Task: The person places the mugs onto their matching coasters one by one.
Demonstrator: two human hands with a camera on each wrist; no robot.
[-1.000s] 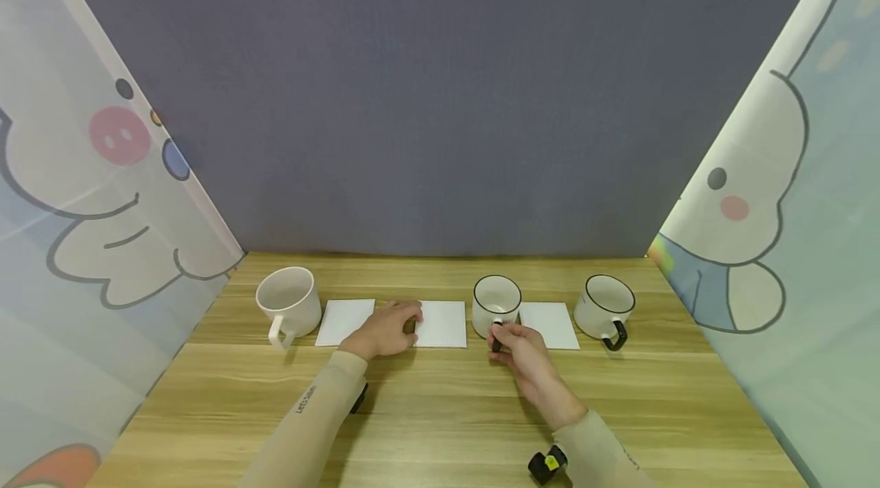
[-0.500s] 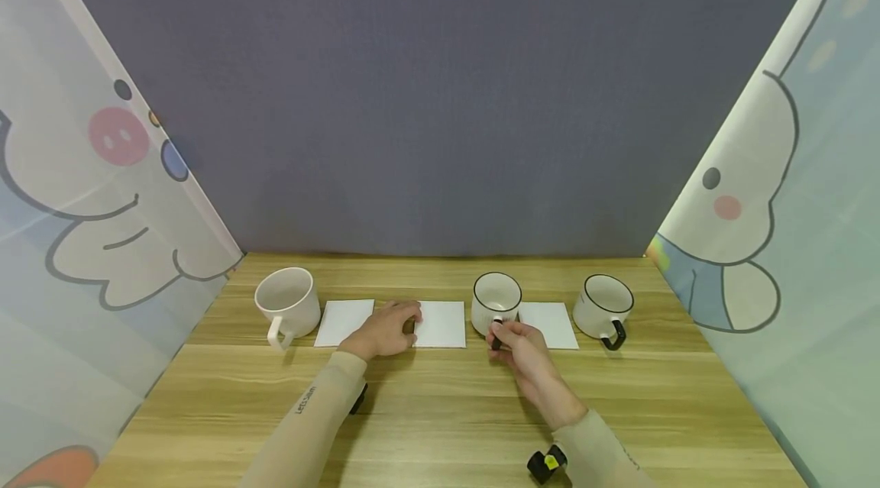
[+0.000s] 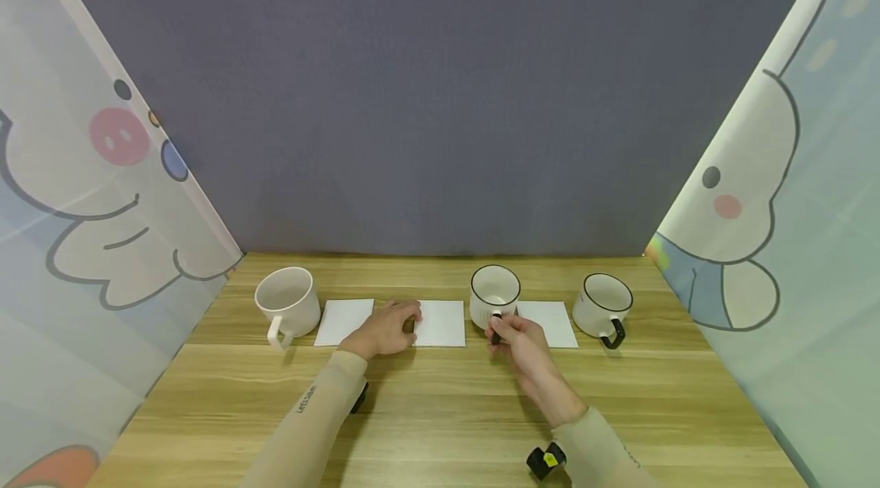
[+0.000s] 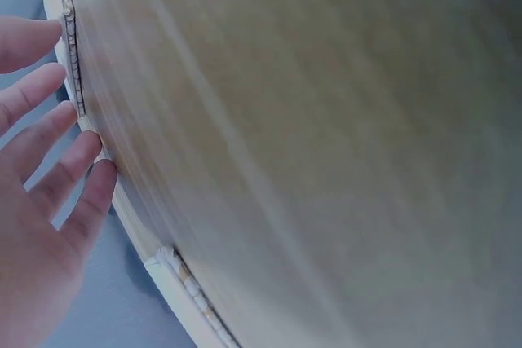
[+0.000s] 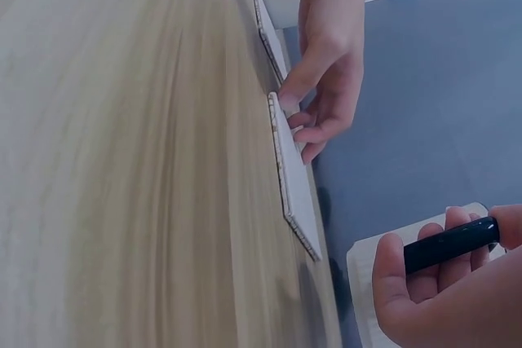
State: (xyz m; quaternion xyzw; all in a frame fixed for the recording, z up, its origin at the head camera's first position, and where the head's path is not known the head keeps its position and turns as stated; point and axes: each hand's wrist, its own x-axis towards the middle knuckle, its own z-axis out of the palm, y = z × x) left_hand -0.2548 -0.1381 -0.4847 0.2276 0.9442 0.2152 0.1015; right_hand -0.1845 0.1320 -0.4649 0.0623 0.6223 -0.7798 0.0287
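Observation:
My right hand (image 3: 525, 354) grips the black handle (image 5: 444, 246) of a white mug (image 3: 486, 308) with a black rim, its thumb and fingers wrapped about the handle. The mug stands upright between the middle white square board (image 3: 440, 324) and the right white square board (image 3: 553, 324). Over at the middle board's left edge is my left hand (image 3: 386, 329), palm down, thumb and fingertips right at that edge and holding nothing up. In the left wrist view its fingers (image 4: 49, 140) are spread.
To the far left stands a plain white mug (image 3: 292, 311), beside the left white square board (image 3: 338, 322). Another black-rimmed mug (image 3: 596, 311) with a black handle stands on the right. A grey panel (image 3: 440, 106) rises behind the wooden table (image 3: 440, 419).
My right hand has raised the mug slightly by its handle, with a small shift to the left. My left hand stays where it was.

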